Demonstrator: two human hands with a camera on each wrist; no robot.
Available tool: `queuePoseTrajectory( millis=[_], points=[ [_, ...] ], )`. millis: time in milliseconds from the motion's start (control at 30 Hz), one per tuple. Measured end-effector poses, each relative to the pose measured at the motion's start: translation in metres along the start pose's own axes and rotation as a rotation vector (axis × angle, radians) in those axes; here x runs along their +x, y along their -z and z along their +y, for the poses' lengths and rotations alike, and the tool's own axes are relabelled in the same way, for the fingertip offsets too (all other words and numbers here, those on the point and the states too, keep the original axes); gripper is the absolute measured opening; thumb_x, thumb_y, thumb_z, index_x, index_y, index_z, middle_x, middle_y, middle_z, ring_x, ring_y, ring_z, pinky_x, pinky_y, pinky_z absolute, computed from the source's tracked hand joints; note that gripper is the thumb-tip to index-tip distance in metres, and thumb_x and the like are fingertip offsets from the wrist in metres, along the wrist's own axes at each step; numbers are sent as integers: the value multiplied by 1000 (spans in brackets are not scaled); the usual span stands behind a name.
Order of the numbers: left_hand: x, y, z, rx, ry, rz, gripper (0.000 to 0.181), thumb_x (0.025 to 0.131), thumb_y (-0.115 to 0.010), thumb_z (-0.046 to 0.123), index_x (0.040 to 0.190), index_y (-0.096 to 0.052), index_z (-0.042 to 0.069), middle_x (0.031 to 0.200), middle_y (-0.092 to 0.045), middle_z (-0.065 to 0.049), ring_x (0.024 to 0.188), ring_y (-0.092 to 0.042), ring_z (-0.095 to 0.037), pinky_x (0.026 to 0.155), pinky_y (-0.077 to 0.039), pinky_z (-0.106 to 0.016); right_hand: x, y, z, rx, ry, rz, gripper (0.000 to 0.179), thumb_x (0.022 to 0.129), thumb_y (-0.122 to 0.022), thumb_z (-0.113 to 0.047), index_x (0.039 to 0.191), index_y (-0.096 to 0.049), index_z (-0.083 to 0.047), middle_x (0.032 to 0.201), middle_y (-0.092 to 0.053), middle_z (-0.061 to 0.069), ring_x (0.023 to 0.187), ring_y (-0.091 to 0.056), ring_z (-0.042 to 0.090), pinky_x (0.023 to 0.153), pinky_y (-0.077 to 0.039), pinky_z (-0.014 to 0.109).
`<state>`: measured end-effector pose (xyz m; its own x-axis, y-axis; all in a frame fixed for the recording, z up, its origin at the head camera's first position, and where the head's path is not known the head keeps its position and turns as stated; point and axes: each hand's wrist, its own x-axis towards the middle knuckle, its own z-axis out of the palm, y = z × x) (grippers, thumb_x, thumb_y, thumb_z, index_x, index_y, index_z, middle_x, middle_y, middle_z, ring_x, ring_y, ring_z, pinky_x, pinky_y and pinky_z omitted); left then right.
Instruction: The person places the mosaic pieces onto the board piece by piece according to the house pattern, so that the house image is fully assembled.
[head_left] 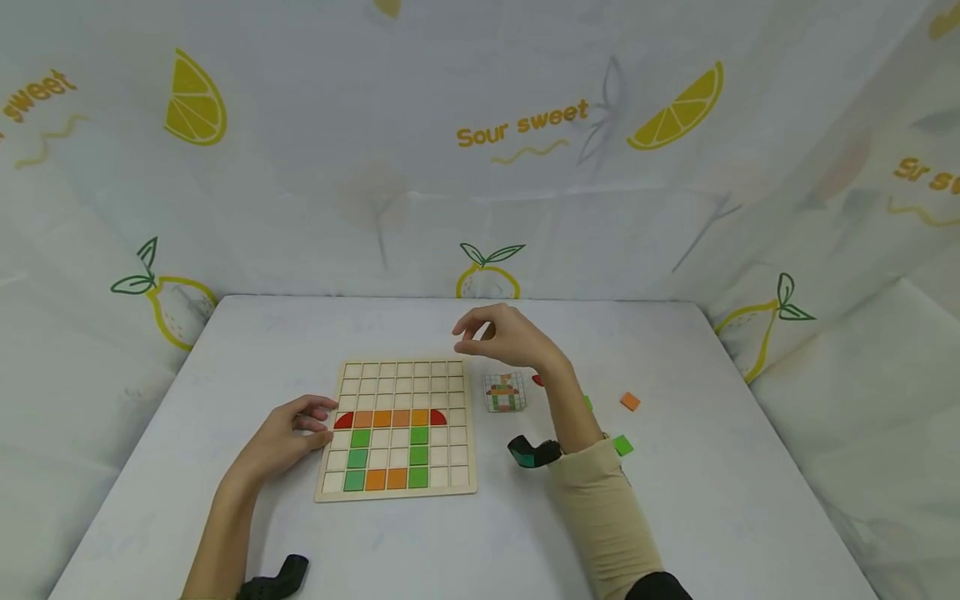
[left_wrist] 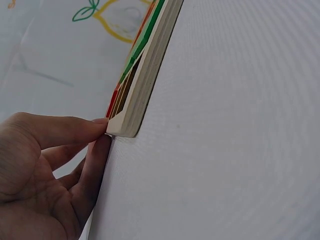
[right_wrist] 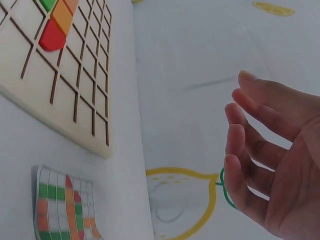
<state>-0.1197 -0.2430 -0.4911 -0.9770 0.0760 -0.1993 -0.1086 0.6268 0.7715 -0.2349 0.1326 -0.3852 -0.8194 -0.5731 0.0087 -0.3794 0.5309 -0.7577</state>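
A wooden grid board lies flat on the table. Orange tiles form a row across it, with a rounded red piece at each end. Two columns of green tiles run below, joined at the bottom by two orange squares. At the board's left edge, my left hand touches the rim with thumb and fingertips. My right hand hovers beyond the board's far right corner, fingers loosely bent and holding nothing. Beneath it, just right of the board, lies a pattern card.
Loose pieces lie right of the card: an orange square, a green square, and a red piece partly behind my right forearm. Another bit of green shows beside the forearm. A lemon-print cloth hangs behind the table.
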Motion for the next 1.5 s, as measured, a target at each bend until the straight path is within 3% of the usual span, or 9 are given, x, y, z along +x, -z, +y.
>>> queuePoseTrajectory(
  millis=[133, 267, 533, 700, 867, 1233, 1500],
  points=[
    [0, 1, 0, -13, 3, -7, 47, 94, -78, 9, 139, -66, 5, 120, -65, -13, 104, -64, -21, 84, -50, -23, -17, 14, 15, -3, -36, -10, 22, 98, -80, -23, 117, -79, -12, 108, -74, 7, 77, -68, 18, 75, -57, 31],
    [0, 2, 0, -14, 4, -10, 47, 95, -78, 10, 140, -65, 4, 121, -65, -13, 104, -64, -20, 84, -50, -22, -30, 25, 31, 1, -71, -12, 22, 98, -80, -22, 119, -79, -12, 111, -75, 8, 82, -70, 21, 76, -58, 33],
    [0, 1, -1, -3, -21, -5, 45, 95, -78, 8, 138, -66, 3, 120, -66, -13, 102, -65, -19, 83, -52, -20, -48, 39, 69, -21, -179, -46, 30, 99, -78, -18, 124, -76, -2, 115, -77, 11, 94, -69, 42, 75, -54, 30],
    [0, 2, -2, -3, -25, -5, 45, 95, -78, 8, 138, -66, 2, 119, -66, -14, 100, -65, -17, 81, -51, -19, -52, 41, 93, -26, -223, -71, 27, 101, -74, -12, 125, -76, 0, 119, -76, 15, 94, -70, 30, 81, -55, 30],
    [0, 3, -1, -11, -27, -7, 46, 95, -79, 9, 139, -65, 1, 119, -66, -14, 99, -64, -15, 81, -51, -19, -54, 40, 113, -31, -252, -110, 26, 98, -77, -7, 123, -77, -2, 122, -75, 16, 92, -61, 23, 81, -52, 30],
    [1, 3, -1, -19, -19, -5, 48, 94, -79, 8, 139, -65, 1, 120, -66, -15, 101, -64, -17, 81, -51, -21, -53, 38, 124, -74, -199, -170, 24, 94, -80, -3, 118, -78, -3, 109, -75, 14, 93, -59, 21, 83, -51, 30],
    [1, 2, 0, -25, -20, -5, 48, 94, -79, 8, 140, -65, 1, 121, -66, -15, 102, -64, -18, 81, -51, -21, -54, 37, 124, -99, -261, -147, 21, 96, -82, -17, 113, -78, -6, 87, -63, 1, 83, -55, 17, 75, -45, 26]
  ],
)
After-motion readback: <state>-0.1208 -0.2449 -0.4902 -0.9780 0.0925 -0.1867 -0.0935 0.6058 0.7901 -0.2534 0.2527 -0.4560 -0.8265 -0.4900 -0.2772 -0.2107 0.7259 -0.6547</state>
